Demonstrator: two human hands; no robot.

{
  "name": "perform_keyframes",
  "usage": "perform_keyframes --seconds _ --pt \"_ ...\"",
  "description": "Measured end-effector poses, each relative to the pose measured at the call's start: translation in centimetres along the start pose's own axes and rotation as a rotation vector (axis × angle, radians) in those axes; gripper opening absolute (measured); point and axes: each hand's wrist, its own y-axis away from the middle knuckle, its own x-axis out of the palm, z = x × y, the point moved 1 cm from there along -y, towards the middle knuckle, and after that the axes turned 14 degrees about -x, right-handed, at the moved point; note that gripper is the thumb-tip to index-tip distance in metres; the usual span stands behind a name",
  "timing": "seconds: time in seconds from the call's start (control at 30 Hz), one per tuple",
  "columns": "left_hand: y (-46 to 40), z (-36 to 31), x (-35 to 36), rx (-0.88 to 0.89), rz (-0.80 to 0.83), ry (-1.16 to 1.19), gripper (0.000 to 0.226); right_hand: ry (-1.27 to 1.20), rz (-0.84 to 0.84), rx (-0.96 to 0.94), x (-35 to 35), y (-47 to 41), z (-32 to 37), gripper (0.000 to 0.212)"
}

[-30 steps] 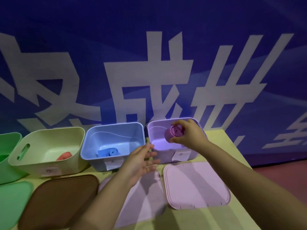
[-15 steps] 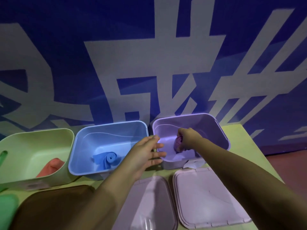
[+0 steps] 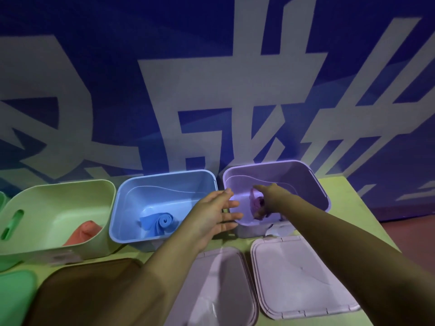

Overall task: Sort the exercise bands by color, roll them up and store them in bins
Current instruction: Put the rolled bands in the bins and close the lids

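Observation:
A rolled purple band [image 3: 257, 205] sits low inside the purple bin [image 3: 270, 164] at the right of the row. My right hand [image 3: 273, 196] reaches down into that bin with its fingers curled on the roll, which looks slightly loosened. My left hand [image 3: 211, 217] hovers with spread fingers over the front edges of the purple bin and the blue bin [image 3: 164, 175], holding nothing. A blue rolled band [image 3: 162, 222] lies in the blue bin. A red band [image 3: 84, 231] lies in the pale green bin [image 3: 58, 187].
Lids lie flat on the yellow-green table in front of the bins: a pale purple lid [image 3: 299, 278], a second pale lid [image 3: 219, 290], a brown lid [image 3: 82, 290], a green lid [image 3: 14, 297]. A blue banner wall stands right behind the bins. The table's edge runs at the right.
My right hand has lowered the purple roll from above the bin's rim down into the purple bin. My left hand has moved forward beside it, and the view has moved closer.

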Motion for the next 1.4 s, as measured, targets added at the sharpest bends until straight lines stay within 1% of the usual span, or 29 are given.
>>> perform_keyframes --seconds 0.07,0.13,0.2,0.27,0.37,0.43,0.47,0.53,0.57,0.67,0.73,0.8,0.87,1.03,1.13,1.2,1.27,1.33,1.4 --pt "0.9 -0.1 0.2 0.023 0.003 0.0 0.027 0.043 -0.113 -0.009 -0.7 1.2 0.1 0.096" --pt "2.3 0.2 0.4 0.04 0.02 -0.014 0.025 0.017 -0.273 -0.042 -1.4 3.2 0.3 0.09" --pt "3.6 1.0 0.7 0.043 0.04 -0.007 0.024 -0.044 -0.468 -0.06 -1.7 6.1 0.5 0.079" --pt "4.5 2.6 1.1 0.022 0.073 0.022 0.021 -0.105 -0.7 -0.071 -1.2 9.4 0.4 0.066" --pt "5.0 6.3 1.5 -0.05 0.104 0.049 0.016 -0.236 -0.997 -0.067 1.8 14.4 -0.5 0.053" --pt "4.7 9.2 1.7 -0.113 0.104 0.039 0.014 -0.35 -1.111 -0.014 5.0 17.1 -1.9 0.047" --pt "4.5 10.6 1.9 -0.151 0.094 0.018 0.014 -0.394 -1.139 0.034 6.7 18.1 -2.9 0.045" --pt "4.4 13.5 2.3 -0.238 0.07 -0.022 0.013 -0.478 -1.124 0.182 10.7 19.9 -5.4 0.043" --pt "4.3 14.8 2.4 -0.28 0.068 -0.024 0.012 -0.515 -1.081 0.275 12.6 20.5 -6.8 0.045" --pt "4.1 17.5 2.9 -0.352 0.051 -0.043 0.013 -0.623 -0.869 0.539 17.8 21.7 -10.6 0.048" --pt "3.6 18.0 3.2 -0.355 0.034 -0.056 0.019 -0.67 -0.771 0.601 19.5 21.7 -12.3 0.05" --pt "3.2 18.2 4.1 -0.364 0.013 -0.009 0.024 -0.692 -0.715 0.572 19.9 21.4 -13.7 0.052" --pt "2.8 18.6 5.2 -0.374 -0.001 0.029 0.032 -0.716 -0.699 0.528 19.5 21.0 -14.7 0.052" --pt "1.6 19.7 7.3 -0.405 -0.078 0.074 0.045 -0.766 -0.707 0.433 18.5 19.4 -15.9 0.047" --pt "1.3 19.9 8.1 -0.407 -0.096 0.118 0.055 -0.795 -0.732 0.448 18.0 18.9 -16.1 0.043" --pt "1.3 19.8 8.6 -0.391 -0.104 0.155 0.058 -0.869 -0.755 0.453 17.5 18.7 -16.2 0.044" --pt "1.3 19.9 8.9 -0.375 -0.113 0.17 0.056 -0.954 -0.769 0.418 16.9 18.9 -16.2 0.047" --pt "1.1 19.9 9.2 -0.344 -0.159 0.125 0.045 -1.082 -0.805 0.348 15.8 19.4 -16.7 0.048" --pt "1.0 19.6 9.3 -0.229 -0.287 -0.069 0.03 -1.224 -0.859 0.302 14.2 20.0 -16.9 0.044"
